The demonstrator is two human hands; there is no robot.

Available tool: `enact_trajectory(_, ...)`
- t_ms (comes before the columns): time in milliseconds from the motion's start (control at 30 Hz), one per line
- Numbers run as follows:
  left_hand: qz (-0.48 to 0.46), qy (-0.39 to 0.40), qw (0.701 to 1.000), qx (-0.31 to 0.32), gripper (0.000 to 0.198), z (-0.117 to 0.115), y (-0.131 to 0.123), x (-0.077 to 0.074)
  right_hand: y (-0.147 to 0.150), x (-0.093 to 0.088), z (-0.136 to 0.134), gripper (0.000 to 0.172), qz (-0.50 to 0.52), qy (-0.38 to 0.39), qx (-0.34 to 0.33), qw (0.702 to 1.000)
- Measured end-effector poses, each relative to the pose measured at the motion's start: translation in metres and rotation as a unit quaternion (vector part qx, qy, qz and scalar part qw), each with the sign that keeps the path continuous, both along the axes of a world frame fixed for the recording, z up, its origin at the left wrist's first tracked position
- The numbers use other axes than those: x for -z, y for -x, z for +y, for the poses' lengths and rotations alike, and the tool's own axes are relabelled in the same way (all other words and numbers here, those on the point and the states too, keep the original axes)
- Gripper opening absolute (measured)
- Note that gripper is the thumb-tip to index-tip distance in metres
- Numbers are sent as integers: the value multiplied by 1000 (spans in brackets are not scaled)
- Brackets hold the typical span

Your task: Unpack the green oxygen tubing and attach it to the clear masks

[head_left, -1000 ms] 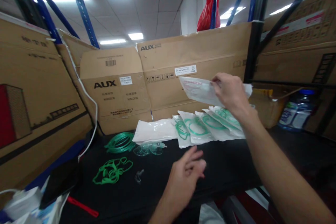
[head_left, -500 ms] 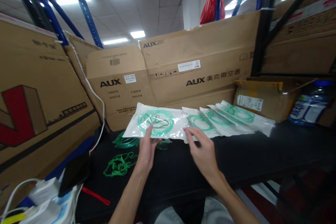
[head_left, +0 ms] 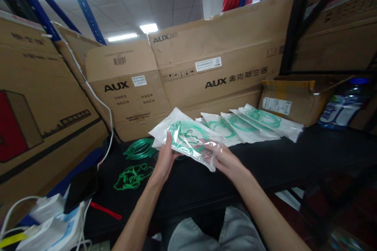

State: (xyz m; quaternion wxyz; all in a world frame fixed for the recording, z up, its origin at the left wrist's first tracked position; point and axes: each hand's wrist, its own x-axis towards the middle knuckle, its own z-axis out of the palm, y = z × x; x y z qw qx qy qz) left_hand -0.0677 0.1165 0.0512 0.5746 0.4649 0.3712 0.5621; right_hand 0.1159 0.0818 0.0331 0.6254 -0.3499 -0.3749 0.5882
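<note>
holding a clear plastic pouch [head_left: 188, 137] with coiled green tubing inside, the person has it lifted a bit above the black surface [head_left: 265, 172], tilted with its far end higher. left hand [head_left: 165, 159] is closed on the pouch's near left edge, thumb on top, and right hand [head_left: 225, 159] is pinching the lower right corner, fingers curled under the plastic. so both hands are gripping the same pouch, one at each side. just behind it there's a row of sealed pouches [head_left: 253, 125] with the same green tubing, overlapping each other like fanned cards, lying on the surface and running off to the right toward a small open carton [head_left: 291, 98]. left of the hands, a loose green tubing coil [head_left: 140, 149] sits on the surface, and nearer the person a tangle of green straps [head_left: 132, 176]. big aux cardboard boxes [head_left: 212, 59] stand along the back, a blue-capped bottle [head_left: 341, 106] is far right, and a dark phone [head_left: 81, 188] lies off to the left.
</note>
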Motion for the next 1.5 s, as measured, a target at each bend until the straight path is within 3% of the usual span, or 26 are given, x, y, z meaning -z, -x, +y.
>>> enact_trajectory(133,12,4,999,-51,50,12,8,1,-7,-3,-7,40,8,-6,-1,1000)
enact_trajectory(267,34,4,989,-141,45,37,26,-7,-42,-13,-33,39,-44,-27,-4,999)
enact_trajectory(367,59,7,983,-175,44,57,41,-14,-80,-20,-56,38,-63,-29,81,994)
enact_trajectory(533,217,52,970,-92,47,72,63,-24,-129,-29,-83,37,-24,-16,242,970)
enact_trajectory(633,360,49,926,-99,53,73,77,-31,-136,-32,-93,33,-21,-16,255,967)
enact_trajectory(767,511,-20,834,-206,53,76,93,-39,-130,-32,-97,32,-22,-13,233,972)
enact_trajectory(833,567,-29,790,-232,56,81,98,-40,-126,-30,-96,32,-27,-15,212,977)
enact_trajectory(1000,660,-34,734,-158,51,99,94,-34,-123,-24,-95,29,-40,-23,177,983)
enact_trajectory(1200,726,-96,673,-104,63,116,62,-26,-111,-25,-97,30,-44,-24,117,992)
enact_trajectory(1333,761,-131,635,-14,47,128,36,-17,-92,-22,-91,32,-31,-18,42,998)
enact_trajectory(1500,794,-141,586,71,35,143,8,-5,-79,-6,-79,33,-25,-12,-79,996)
